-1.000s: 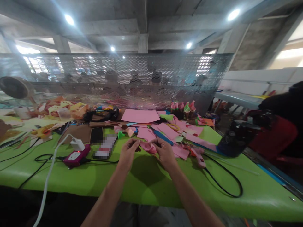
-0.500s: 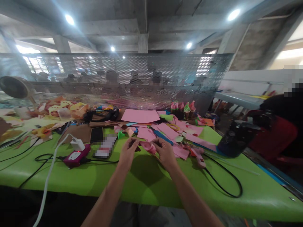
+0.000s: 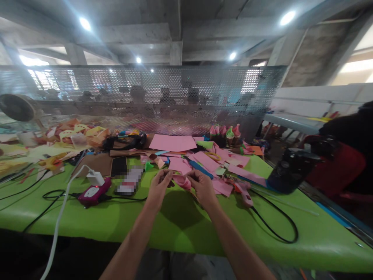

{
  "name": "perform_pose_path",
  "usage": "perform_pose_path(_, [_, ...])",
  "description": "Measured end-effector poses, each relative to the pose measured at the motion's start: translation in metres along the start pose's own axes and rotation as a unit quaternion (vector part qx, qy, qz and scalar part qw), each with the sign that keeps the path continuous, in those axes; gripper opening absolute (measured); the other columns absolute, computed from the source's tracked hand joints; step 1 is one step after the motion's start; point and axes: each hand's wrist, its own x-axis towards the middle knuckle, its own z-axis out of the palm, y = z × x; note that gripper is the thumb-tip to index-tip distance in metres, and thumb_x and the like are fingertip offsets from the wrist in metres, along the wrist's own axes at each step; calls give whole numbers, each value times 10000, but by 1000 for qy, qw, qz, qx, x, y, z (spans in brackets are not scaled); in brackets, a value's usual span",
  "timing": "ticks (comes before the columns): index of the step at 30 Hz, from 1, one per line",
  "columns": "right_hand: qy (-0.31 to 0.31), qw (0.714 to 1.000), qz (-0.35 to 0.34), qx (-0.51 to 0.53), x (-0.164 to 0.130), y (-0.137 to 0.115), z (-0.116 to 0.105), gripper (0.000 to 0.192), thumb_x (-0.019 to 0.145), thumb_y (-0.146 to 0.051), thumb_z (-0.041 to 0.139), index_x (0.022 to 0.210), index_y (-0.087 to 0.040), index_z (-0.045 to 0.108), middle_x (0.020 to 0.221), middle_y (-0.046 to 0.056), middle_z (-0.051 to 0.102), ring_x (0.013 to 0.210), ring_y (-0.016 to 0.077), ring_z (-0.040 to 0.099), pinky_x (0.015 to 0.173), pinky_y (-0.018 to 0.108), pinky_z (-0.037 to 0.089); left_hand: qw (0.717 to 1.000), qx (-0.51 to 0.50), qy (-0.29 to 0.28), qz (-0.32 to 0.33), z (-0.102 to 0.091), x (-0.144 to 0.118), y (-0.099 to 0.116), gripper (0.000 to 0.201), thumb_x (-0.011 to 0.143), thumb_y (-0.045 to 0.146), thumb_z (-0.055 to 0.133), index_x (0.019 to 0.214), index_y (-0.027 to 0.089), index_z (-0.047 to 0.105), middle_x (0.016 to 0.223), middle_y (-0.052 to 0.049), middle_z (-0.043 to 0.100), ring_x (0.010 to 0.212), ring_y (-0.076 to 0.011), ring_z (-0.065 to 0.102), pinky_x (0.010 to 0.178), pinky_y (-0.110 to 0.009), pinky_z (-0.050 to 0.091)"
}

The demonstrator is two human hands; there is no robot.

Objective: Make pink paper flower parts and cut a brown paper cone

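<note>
My left hand (image 3: 158, 186) and my right hand (image 3: 203, 188) are raised just above the green table (image 3: 180, 221), near its middle. Between their fingertips they pinch a small curled pink paper piece (image 3: 181, 181). Both hands grip its ends, the left on the near-left end, the right on the right end. Behind the hands lie loose pink paper sheets (image 3: 204, 161) and a large pink sheet (image 3: 172, 142). A pink glue gun (image 3: 244, 192) with a black cord lies just right of my right hand.
A pink device (image 3: 93, 193) with a white charger and cables sits at the left, beside a black phone (image 3: 119, 166). A dark bottle (image 3: 288, 171) stands at the right edge. Small paper cones (image 3: 225, 132) stand by the perforated metal screen (image 3: 145, 97). A person in dark clothes sits far right.
The hands have shifted very slightly upward with the pink paper piece still pinched between them. Nothing else has moved.
</note>
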Motion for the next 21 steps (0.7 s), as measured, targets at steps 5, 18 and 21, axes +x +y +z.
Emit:
perform_pose_path(5, [-18,1000,-5,-10,-1,0,1,173,729,-341,641,713,-169,640,681,23,632,643,174,555,614,282,424,999,26,-22,14,-2,3,-8,263,718,416,716,780,161,693,667,6,628,621,-116,534,611,-219,422])
perform_pose_path(18, [-31,999,1,19,0,10,2,227,716,-381,681,681,-174,596,619,-11,568,578,139,488,544,252,374,1000,-14,-20,3,-1,3,-8,268,730,422,704,773,161,657,670,14,631,609,-105,547,609,-217,453])
perform_pose_path(21, [-18,1000,-4,-1,0,10,2,221,721,-378,673,679,-173,603,642,2,589,596,147,503,555,257,386,1000,-17,-22,-2,-1,3,-9,266,725,417,715,772,161,660,667,17,628,603,-96,543,597,-204,444])
